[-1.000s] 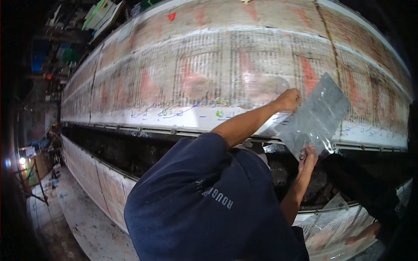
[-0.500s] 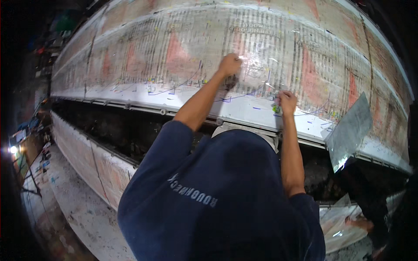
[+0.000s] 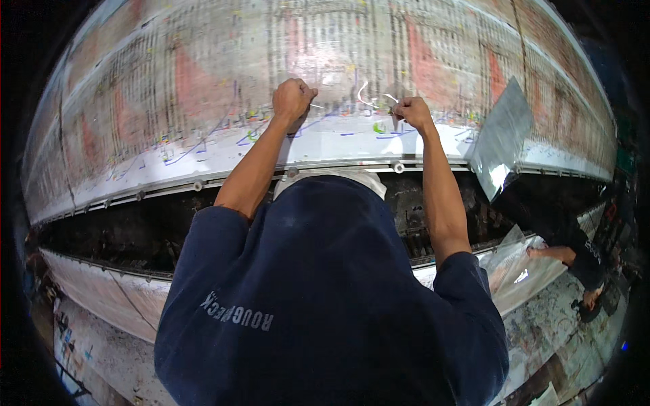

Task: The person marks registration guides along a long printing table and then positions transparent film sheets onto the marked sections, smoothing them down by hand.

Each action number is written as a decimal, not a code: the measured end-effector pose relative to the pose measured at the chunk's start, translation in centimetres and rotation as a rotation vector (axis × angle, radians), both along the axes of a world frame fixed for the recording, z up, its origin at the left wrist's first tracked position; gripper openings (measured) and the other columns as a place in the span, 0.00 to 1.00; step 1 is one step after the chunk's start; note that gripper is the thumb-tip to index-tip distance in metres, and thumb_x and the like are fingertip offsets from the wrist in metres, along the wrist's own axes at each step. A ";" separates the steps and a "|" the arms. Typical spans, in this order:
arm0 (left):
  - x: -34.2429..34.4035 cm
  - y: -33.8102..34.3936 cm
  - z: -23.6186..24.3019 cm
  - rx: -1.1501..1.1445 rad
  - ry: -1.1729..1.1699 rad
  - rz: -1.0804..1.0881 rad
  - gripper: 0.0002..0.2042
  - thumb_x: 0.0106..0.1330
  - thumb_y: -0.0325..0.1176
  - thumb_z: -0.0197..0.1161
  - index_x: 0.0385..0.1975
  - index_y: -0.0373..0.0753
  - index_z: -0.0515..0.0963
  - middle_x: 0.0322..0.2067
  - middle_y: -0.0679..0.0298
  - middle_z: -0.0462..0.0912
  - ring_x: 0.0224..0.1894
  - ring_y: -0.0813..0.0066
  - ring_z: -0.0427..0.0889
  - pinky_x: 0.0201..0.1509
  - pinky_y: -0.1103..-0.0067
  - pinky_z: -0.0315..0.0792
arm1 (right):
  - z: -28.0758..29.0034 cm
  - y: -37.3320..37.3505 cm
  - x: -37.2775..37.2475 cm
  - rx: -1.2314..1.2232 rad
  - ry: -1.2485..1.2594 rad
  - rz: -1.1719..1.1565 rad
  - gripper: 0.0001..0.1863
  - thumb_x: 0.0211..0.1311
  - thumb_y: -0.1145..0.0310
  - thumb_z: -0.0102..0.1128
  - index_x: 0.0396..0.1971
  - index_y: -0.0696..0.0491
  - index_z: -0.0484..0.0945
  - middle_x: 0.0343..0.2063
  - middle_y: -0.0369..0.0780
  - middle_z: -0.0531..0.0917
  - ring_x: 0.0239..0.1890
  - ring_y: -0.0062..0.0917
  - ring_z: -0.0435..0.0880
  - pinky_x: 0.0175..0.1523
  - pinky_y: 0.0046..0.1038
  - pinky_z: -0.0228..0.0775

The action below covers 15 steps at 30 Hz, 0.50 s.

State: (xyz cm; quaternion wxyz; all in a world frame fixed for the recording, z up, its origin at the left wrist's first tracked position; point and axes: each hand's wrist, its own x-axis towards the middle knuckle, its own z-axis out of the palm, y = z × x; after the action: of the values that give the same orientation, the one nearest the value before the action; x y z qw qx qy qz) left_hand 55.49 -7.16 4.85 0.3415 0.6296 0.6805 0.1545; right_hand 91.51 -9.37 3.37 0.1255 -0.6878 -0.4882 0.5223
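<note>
Both hands are over a long, pale table top (image 3: 325, 135), marked with dark stripes, red patches and small coloured strokes, and glossy in the middle. My left hand (image 3: 292, 100) is closed in a pinch near the glare; a thin white line lies by its fingertips. Off to the right, my right hand (image 3: 414, 114) also pinches, low over the table, with a short white sliver at its fingers. A curved white line (image 3: 363, 96) shows between the hands; whether it is a strip or a reflection I cannot tell. What the fingers hold is too small to make out.
A grey, shiny sheet (image 3: 502, 142) stands tilted at the table's right edge. Round fittings (image 3: 398, 167) line the near rail, with a dark gap below it. At the right, another person's arm (image 3: 558, 254) reaches to a clear sheet (image 3: 506, 260) on a second table.
The view has shifted, so the table and hands sit differently in it. My hands are farther apart, both still pinching. The white lines between them show more clearly.
</note>
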 end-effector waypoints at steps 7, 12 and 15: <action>3.0 -0.8 0.1 -0.117 0.102 0.107 0.16 0.53 0.49 0.72 0.23 0.41 0.85 0.26 0.56 0.86 0.32 0.56 0.85 0.41 0.66 0.74 | -0.3 0.0 2.1 -0.037 -0.333 0.097 0.17 0.43 0.53 0.71 0.32 0.47 0.88 0.35 0.46 0.87 0.41 0.41 0.86 0.47 0.38 0.77; 3.2 -0.7 -0.5 -0.167 0.095 0.167 0.17 0.51 0.50 0.73 0.22 0.41 0.84 0.22 0.60 0.85 0.29 0.62 0.85 0.37 0.69 0.74 | -0.1 -0.4 2.2 0.072 -0.373 0.051 0.16 0.43 0.55 0.72 0.25 0.53 0.86 0.24 0.45 0.85 0.30 0.35 0.85 0.37 0.34 0.74; 2.5 -0.6 -1.3 -0.160 0.116 0.142 0.18 0.50 0.50 0.74 0.22 0.40 0.83 0.23 0.60 0.85 0.28 0.63 0.84 0.36 0.69 0.74 | 0.8 -0.2 1.9 0.072 -0.426 0.103 0.15 0.45 0.54 0.71 0.27 0.49 0.87 0.29 0.46 0.86 0.35 0.42 0.86 0.42 0.38 0.76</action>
State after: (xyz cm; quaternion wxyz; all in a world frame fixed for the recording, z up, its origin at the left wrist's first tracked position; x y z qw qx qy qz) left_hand 57.97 -7.79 3.53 0.3391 0.5582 0.7522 0.0869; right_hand 93.36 -9.55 4.15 0.0174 -0.7517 -0.5567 0.3532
